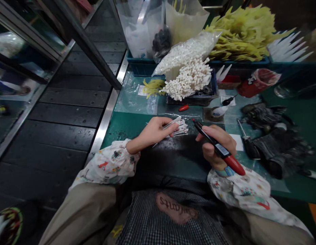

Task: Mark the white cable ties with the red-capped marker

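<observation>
My left hand (159,131) is closed around a bunch of thin stems with small white heads (182,127), low over the green tabletop. The heads point right and fan out a little past my thumb. In my right hand (219,143) is a black and red marker (217,146), its red tip bare and aimed at the stem heads, a short gap away. A red marker cap (183,108) lies on the table beyond the bunch. Farther back, a dark tray (193,100) holds a large pile of similar white-headed stems (188,80).
Yellow-green leaf-like pieces (242,32) and white pointed pieces (287,47) fill bins at the back. A red container (258,82), a white-handled small bottle (219,111), a screwdriver (249,143) and dark gloves (277,146) lie right. A metal post (88,47) rises at the left.
</observation>
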Tool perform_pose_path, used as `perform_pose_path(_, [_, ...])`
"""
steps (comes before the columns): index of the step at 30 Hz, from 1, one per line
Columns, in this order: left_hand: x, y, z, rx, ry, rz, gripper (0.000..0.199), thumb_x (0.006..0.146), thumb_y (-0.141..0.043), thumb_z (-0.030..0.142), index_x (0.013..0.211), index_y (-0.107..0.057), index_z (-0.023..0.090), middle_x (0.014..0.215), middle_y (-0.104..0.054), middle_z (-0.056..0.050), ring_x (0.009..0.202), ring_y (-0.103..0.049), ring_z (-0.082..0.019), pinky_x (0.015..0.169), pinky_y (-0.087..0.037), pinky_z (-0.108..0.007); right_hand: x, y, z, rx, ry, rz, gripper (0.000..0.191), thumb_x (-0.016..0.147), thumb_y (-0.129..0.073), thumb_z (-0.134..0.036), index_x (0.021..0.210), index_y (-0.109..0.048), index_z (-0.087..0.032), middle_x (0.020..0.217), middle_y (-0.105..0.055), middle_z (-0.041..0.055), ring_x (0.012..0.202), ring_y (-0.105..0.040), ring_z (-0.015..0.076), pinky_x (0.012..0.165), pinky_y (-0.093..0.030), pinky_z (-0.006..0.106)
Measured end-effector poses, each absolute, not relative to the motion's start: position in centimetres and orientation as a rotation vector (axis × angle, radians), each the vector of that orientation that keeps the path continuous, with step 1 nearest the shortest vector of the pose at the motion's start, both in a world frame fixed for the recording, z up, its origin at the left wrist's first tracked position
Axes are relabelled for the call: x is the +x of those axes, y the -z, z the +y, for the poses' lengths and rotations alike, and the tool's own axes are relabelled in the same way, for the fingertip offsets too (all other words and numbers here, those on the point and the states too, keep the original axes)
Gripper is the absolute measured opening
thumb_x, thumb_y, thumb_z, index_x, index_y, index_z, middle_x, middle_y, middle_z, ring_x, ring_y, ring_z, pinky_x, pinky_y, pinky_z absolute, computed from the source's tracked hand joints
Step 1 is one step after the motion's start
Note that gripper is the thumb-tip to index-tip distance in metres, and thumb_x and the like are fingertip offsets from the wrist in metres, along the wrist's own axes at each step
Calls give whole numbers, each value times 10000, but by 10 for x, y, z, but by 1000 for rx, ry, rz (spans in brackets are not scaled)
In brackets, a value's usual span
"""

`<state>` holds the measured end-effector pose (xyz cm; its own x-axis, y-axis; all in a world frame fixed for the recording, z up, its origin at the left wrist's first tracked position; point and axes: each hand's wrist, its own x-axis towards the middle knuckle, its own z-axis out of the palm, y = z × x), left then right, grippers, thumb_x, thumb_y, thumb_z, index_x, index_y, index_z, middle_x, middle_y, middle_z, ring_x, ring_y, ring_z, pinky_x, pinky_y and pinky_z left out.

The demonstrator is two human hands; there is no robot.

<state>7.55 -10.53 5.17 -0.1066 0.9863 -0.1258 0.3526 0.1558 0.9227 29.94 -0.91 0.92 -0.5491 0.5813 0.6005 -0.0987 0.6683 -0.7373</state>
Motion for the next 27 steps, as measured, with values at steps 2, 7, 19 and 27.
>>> perform_pose_path(2, [76, -53, -105, 1318, -957, 1610, 461, 961, -564, 501, 691, -677, 145, 657, -642, -20, 625, -479, -121, 603, -307, -264, 294, -13, -10, -310, -852, -1994, 350, 912, -710, -303, 1254, -651, -355, 790, -688, -2, 653, -660, 200, 595, -551, 369])
perform_pose_path(7, [77, -54, -105, 1374, -936, 1606, 463, 962, -549, 465, 631, -637, 154, 634, -613, -12, 619, -457, -119, 607, -305, -266, 281, -17, -14, -223, -727, -1980, 372, 835, -729, -159, 1155, -635, -325, 773, -663, -6, 625, -633, 189, 559, -540, 336])
perform_pose_path(19, [76, -54, -106, 1371, -952, 1606, 445, 968, -552, 463, 667, -658, 152, 643, -613, -4, 618, -453, -117, 613, -296, -275, 281, -19, -11, -219, -592, -2028, 245, 835, -688, -182, 1039, -600, -283, 707, -607, -21, 562, -566, 163, 519, -484, 303])
perform_pose_path(27, [76, -52, -105, 1346, -965, 1573, 454, 960, -575, 471, 654, -654, 146, 650, -615, -5, 625, -460, -115, 619, -306, -267, 277, -14, -15, -538, -1010, -1743, 262, 1009, -617, -319, 1271, -614, -326, 1050, -765, 31, 831, -739, 213, 777, -625, 409])
